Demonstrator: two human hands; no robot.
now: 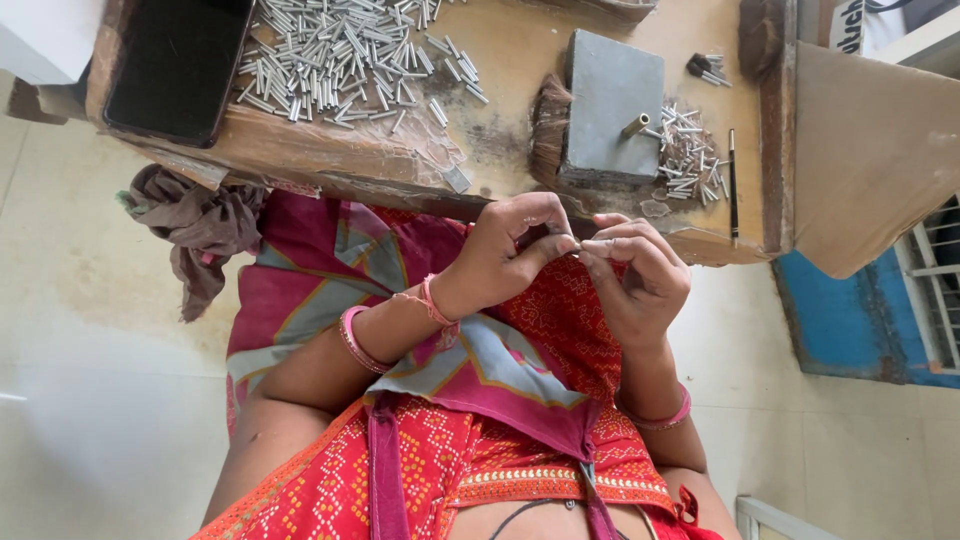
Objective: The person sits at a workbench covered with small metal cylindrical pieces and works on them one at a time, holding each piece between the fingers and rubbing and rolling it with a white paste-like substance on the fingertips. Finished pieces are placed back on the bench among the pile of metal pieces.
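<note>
My two hands meet over my lap, pinching one small metal tube between them.

On the desk (330, 150) at the far left lies a black tray (178, 65), then a big heap of metal tubes (345, 55). My left hand (510, 250) is curled, thumb and fingers closed on the small tube (582, 244), just below the desk edge. My right hand (640, 275) touches it fingertip to fingertip, closed on the same tube. Above them on the desk stands a grey block (610, 105) with a brush (550, 125) at its left side, a smaller pile of tubes (690, 155) to its right, and a thin dark pencil (732, 185) beyond that.
</note>
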